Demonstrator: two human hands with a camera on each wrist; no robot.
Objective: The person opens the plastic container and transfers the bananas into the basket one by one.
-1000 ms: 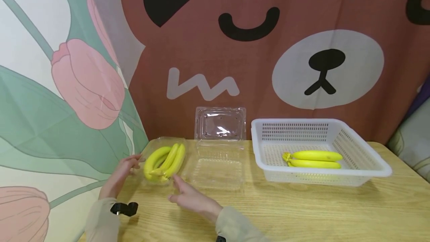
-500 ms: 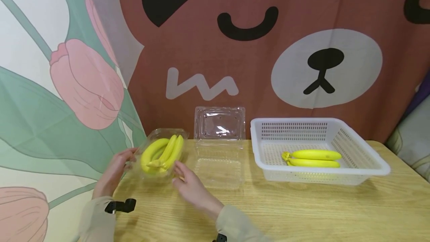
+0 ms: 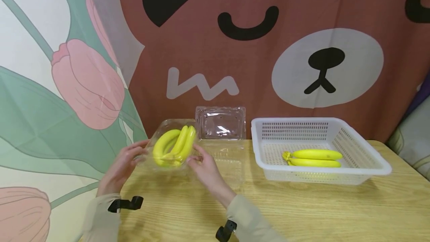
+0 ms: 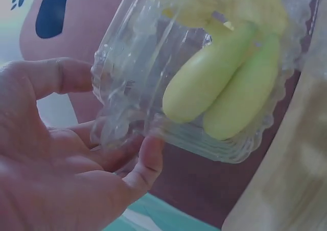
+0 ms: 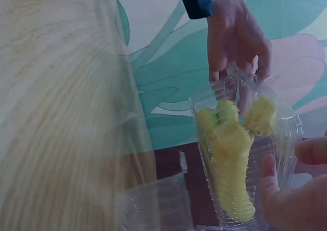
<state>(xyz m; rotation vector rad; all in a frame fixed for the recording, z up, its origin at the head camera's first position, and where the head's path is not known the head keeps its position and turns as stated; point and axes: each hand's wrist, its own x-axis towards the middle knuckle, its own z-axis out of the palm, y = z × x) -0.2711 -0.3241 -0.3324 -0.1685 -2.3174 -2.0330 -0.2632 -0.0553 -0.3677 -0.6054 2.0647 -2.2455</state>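
Both hands hold a clear plastic clamshell box [image 3: 168, 123] with a bunch of yellow bananas [image 3: 165, 148] inside, raised over the left part of the table. My left hand [image 3: 123, 165] grips its left end; in the left wrist view the thumb and fingers [image 4: 65, 76] are around the ridged plastic edge. At the opposite side, my right hand [image 3: 209, 169] holds the box by its right edge between thumb and fingers. The right wrist view shows the box [image 5: 286, 134] tilted, banana tips pressed close to the plastic. A second clamshell [image 3: 220, 124] stands open behind, its base partly hidden by my right hand.
A white perforated basket [image 3: 322, 171] stands on the right of the wooden table [image 3: 302, 212], with a small bunch of bananas [image 3: 315, 155] in it. A bear-print curtain [image 3: 255, 66] hangs behind, and a tulip-print cloth [image 3: 60, 130] borders the left.
The filled clamshell has risen off the table, then shifted right toward the open one. Both hands moved along with it, and my right hand has closed in on its right edge.
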